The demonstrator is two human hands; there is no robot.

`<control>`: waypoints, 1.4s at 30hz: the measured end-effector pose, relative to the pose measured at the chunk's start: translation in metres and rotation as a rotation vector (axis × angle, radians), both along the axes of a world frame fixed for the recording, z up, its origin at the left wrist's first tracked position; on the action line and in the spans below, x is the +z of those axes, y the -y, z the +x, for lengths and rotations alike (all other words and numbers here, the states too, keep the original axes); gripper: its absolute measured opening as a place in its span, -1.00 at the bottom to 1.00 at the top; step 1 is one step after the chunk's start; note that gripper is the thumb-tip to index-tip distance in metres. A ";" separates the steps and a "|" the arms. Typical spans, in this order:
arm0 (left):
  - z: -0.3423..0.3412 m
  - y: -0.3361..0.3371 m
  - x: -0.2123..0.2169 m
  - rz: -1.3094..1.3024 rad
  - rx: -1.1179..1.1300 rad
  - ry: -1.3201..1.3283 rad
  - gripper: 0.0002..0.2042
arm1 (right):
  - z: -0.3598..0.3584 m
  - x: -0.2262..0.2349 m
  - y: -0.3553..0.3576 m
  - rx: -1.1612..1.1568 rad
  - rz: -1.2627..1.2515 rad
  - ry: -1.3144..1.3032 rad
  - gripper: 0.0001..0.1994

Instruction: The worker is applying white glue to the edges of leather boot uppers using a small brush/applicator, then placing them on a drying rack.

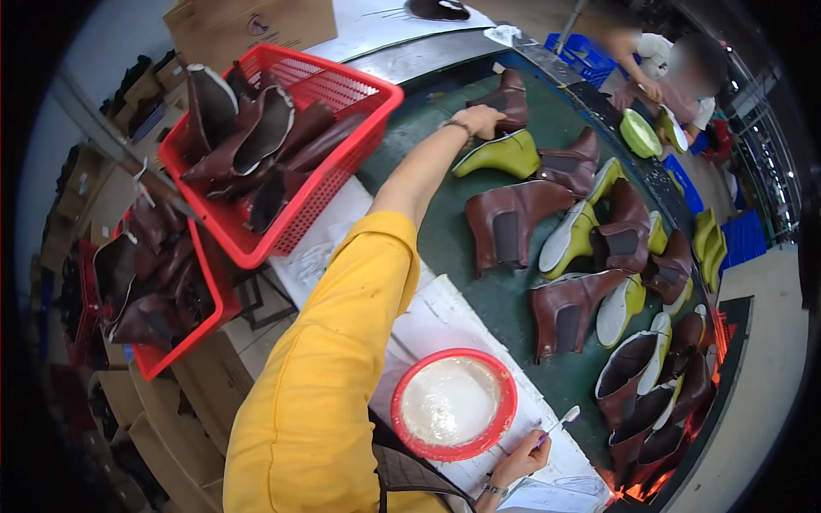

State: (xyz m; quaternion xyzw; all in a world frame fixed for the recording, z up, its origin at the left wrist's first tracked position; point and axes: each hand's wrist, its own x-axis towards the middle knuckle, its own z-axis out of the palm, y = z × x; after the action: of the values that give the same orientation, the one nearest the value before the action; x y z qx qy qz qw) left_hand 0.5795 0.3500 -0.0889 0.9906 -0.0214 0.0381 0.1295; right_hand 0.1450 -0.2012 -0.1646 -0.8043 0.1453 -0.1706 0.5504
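Note:
My left hand [481, 122], at the end of a yellow sleeve, reaches to the far side of the green work surface. Its fingers are closed on the lower part of a brown ankle boot upper [511, 92]. Just below it lies a yellow-green sole piece [500, 156]. My right hand [518, 462], low in the picture, grips the purple handle of a small brush [571, 415] whose head is coated white. Beside that hand stands a red-rimmed bowl [510, 402] of white liquid.
More brown boots [505, 224] and yellow-green soles [571, 238] cover the green surface [445, 218]. Red baskets [321, 201] of brown uppers stand left. An orange glow [637, 493] shows at lower right. Co-workers [684, 73] handle pieces near a green bowl [640, 133].

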 end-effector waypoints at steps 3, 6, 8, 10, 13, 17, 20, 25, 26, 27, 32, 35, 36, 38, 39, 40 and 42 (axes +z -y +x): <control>-0.021 0.008 0.068 0.067 -0.070 -0.213 -0.30 | -0.001 0.006 -0.003 -0.023 0.059 -0.034 -0.79; -0.072 -0.004 0.138 0.214 -0.132 0.037 -0.35 | -0.002 0.009 -0.004 -0.028 0.008 -0.025 -0.79; -0.118 -0.035 0.171 0.194 -0.101 0.127 -0.40 | 0.000 0.008 -0.003 -0.003 0.017 0.022 -0.79; -0.184 -0.087 0.179 0.120 -0.011 0.330 -0.48 | 0.000 0.006 -0.001 -0.019 0.022 0.069 -0.79; -0.295 -0.172 0.157 0.183 0.292 0.528 -0.31 | 0.000 0.003 0.006 0.023 -0.075 0.046 -0.71; -0.397 -0.232 0.096 -0.419 0.562 0.086 0.08 | 0.000 0.002 0.010 0.063 0.014 0.074 -0.65; -0.411 -0.224 0.107 0.019 0.714 0.060 -0.25 | 0.002 0.013 0.008 0.139 0.118 0.039 -0.66; -0.434 -0.122 0.221 0.005 0.510 0.661 -0.52 | -0.013 0.072 0.005 0.317 -0.279 0.298 -0.79; -0.447 -0.089 0.232 -0.167 0.370 0.729 -0.57 | -0.020 0.084 -0.001 0.379 -0.384 0.288 -0.83; -0.461 -0.054 0.236 -0.330 0.287 0.660 -0.62 | -0.026 0.095 -0.008 0.356 -0.400 0.293 -0.83; -0.509 0.095 0.198 -0.793 -0.036 0.191 -0.68 | -0.030 0.122 -0.042 0.538 -0.839 0.182 -0.87; -0.512 0.138 0.168 -1.027 -0.107 -0.069 -0.68 | -0.028 0.129 -0.048 0.560 -0.925 0.156 -0.85; -0.510 0.146 0.161 -1.091 -0.083 -0.130 -0.67 | -0.028 0.133 -0.047 0.550 -0.884 0.087 -0.83; -0.510 0.155 0.153 -1.127 -0.076 -0.285 -0.66 | -0.028 0.143 -0.041 0.576 -0.701 0.151 -0.83; -0.508 0.158 0.150 -1.083 -0.081 -0.379 -0.66 | -0.028 0.148 -0.038 0.633 -0.489 0.208 -0.83; -0.506 0.161 0.148 -1.116 -0.147 -0.371 -0.66 | -0.028 0.153 -0.036 0.671 -0.270 0.249 -0.81; -0.503 0.168 0.145 -1.091 -0.194 -0.577 -0.65 | -0.026 0.159 -0.040 0.722 -0.215 0.349 -0.79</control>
State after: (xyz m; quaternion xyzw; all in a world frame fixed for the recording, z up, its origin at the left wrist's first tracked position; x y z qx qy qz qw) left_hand 0.0762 0.1817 0.0563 0.7456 -0.0530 -0.2375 0.6204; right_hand 0.1194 -0.1615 -0.0057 -0.8154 -0.2603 -0.1148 0.5041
